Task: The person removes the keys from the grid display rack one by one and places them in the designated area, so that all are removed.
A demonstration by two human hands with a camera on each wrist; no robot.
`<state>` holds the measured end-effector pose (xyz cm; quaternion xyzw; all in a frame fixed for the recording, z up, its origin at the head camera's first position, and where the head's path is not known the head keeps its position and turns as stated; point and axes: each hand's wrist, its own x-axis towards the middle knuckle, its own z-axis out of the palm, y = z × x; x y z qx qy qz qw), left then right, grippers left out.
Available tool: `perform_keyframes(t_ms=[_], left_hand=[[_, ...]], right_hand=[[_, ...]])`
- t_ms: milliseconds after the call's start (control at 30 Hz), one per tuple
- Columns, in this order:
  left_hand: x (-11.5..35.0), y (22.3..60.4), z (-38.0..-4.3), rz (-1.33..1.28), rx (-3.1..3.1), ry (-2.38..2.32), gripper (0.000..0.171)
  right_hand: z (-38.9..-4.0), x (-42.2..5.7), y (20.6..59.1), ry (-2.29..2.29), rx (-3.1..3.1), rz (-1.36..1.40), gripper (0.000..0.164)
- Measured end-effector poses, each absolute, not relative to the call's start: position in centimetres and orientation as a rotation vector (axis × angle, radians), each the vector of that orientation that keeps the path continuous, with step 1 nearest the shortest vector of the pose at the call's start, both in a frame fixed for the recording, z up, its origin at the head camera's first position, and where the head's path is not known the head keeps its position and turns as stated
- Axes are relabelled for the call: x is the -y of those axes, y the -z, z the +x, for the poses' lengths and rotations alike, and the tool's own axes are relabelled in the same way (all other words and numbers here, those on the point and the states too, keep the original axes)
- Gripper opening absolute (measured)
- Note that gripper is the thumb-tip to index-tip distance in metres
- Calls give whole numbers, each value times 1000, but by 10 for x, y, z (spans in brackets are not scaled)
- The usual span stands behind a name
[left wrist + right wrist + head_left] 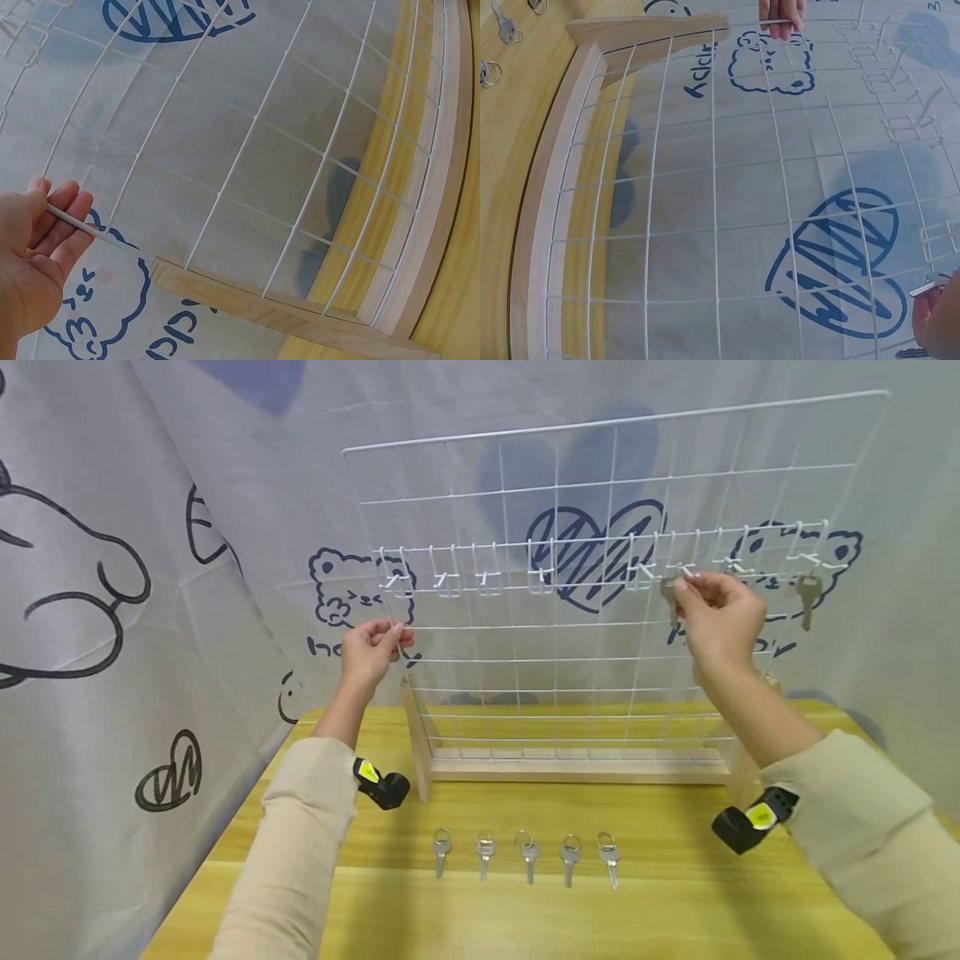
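At the left, the left hand [372,652] pinches the side edge of the white wire grid panel [615,422] between thumb and fingers. The four left-hand hooks [486,579] carry no keys. Below, five ringed keys [530,851] lie in a row on the wood-grain tabletop [450,922], seemingly what is left to hang. Farther right, the right hand [723,614] pinches a metal key [671,597] up among the hooks (whether it is looped on, I cannot tell). The far-right hanging key [808,599] looks done; the work seems under halfway.
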<state>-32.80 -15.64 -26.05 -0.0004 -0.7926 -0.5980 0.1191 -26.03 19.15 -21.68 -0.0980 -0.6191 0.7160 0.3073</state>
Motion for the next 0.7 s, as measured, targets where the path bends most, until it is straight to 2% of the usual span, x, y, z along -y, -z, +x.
perform_keyframes(t_ms=[200,400,500,700], left_hand=[[157,260,-328,2,2328,1750,30],[157,260,-328,-8,2320,1759,30],[157,260,-328,-6,2320,1762,30],[157,259,-327,-2,2302,1779,30]], right_hand=[[-258,-191,215,-1988,1646,-260,14],[-257,-191,215,-2130,1561,-272,5],[-257,-191,216,-2200,1521,-274,10],[-256,-195,215,-2193,1552,-223,11]])
